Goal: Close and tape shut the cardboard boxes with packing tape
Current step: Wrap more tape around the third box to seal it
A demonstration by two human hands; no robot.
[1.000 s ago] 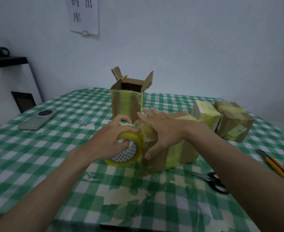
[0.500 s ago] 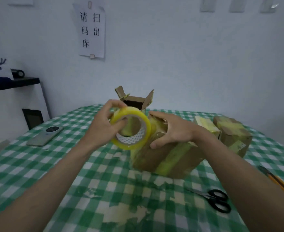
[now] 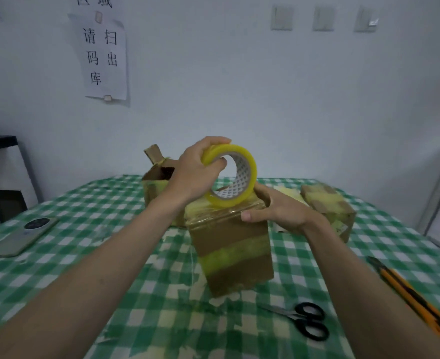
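Observation:
A closed cardboard box (image 3: 234, 252) with yellow tape bands stands on end at the middle of the checked table. My left hand (image 3: 193, 174) grips a yellow tape roll (image 3: 247, 177) just above the box's top, thumb through the core. My right hand (image 3: 278, 211) holds the box's top right edge, thumb on the front face. Behind my left hand an open box (image 3: 156, 177) shows raised flaps. Taped boxes (image 3: 330, 208) sit at the back right.
Black-handled scissors (image 3: 304, 320) lie in front of the box on the green checked tablecloth (image 3: 84, 255). An orange utility knife (image 3: 410, 294) lies at the right edge. A phone (image 3: 24, 235) lies at the left. A dark shelf stands beyond the table's left.
The box was turned from lying on its side to standing on end. My left hand carried the tape roll up from the box's side to above its top.

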